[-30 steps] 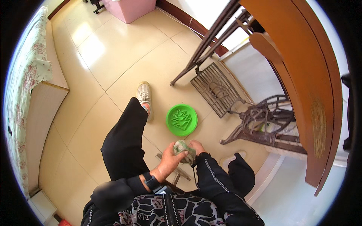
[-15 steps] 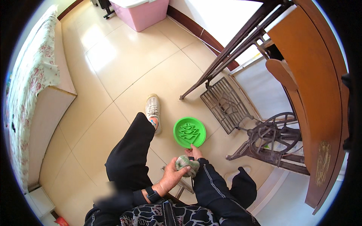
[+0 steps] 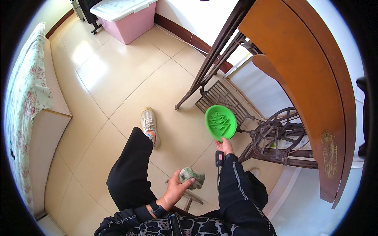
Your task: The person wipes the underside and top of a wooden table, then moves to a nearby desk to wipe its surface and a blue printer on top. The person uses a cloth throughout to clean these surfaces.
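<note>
Bright green plastic catches the eye first: a round dish with a raised tree-like pattern inside, held up off the floor and tilted on edge by the right hand, whose fingers pinch its lower rim. The dish hangs just in front of the dark iron treadle and wheel of an old sewing-machine stand, under the brown wooden surface that runs along the right. The left hand is closed around a grey-green sponge, held low between the knees, well apart from the dish. The person wears black trousers and a dark sleeve with a pale stripe, and a black watch on the left wrist; one foot in a light sneaker rests on the cream tiled floor. A pink storage box with a white lid stands by the far wall, and a bed with a flowered cover lies along the left.
</note>
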{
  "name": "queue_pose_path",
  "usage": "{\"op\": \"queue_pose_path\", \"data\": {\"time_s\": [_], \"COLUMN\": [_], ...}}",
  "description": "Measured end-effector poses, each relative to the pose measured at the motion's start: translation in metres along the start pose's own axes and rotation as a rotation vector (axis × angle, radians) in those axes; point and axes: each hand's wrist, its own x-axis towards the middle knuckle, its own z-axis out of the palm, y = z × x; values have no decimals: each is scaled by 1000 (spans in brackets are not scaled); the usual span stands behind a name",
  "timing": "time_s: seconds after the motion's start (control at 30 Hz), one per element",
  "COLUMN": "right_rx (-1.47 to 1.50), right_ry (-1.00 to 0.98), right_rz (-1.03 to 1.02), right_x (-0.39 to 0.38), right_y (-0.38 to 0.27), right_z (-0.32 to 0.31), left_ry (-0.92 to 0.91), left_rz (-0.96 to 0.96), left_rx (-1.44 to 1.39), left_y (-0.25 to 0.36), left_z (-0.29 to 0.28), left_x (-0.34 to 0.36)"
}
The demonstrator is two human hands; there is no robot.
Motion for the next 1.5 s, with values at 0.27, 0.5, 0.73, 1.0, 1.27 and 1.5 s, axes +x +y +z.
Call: {"op": "queue_pose_path", "data": {"time_s": [0.27,0.5,0.73,1.0,1.27,1.5], "right_rx": [-48,-252,-225,-369,-91,-225], "right_ry": [10,-375,-774,-525,-563,-334], "right_rz": [-82,-118,163,-333,-952,-1367], "right_x": [29,-99,-312,-409,-503,-554], "right_y": [-47,4,24,-37,-86,-116], "right_z": [22,20,31,23,-3,-15], "left_ry": [3,4,-137,-341,-647,-678], "left_rz": [5,100,329,668,437,629], "left_rx": [-19,-109,276,363,-21,139], "left_y": [-1,-2,13,62,119,140], "left_z": [0,7,16,51,97,128], "left_x": [0,-3,-3,-22,-82,-107]}}
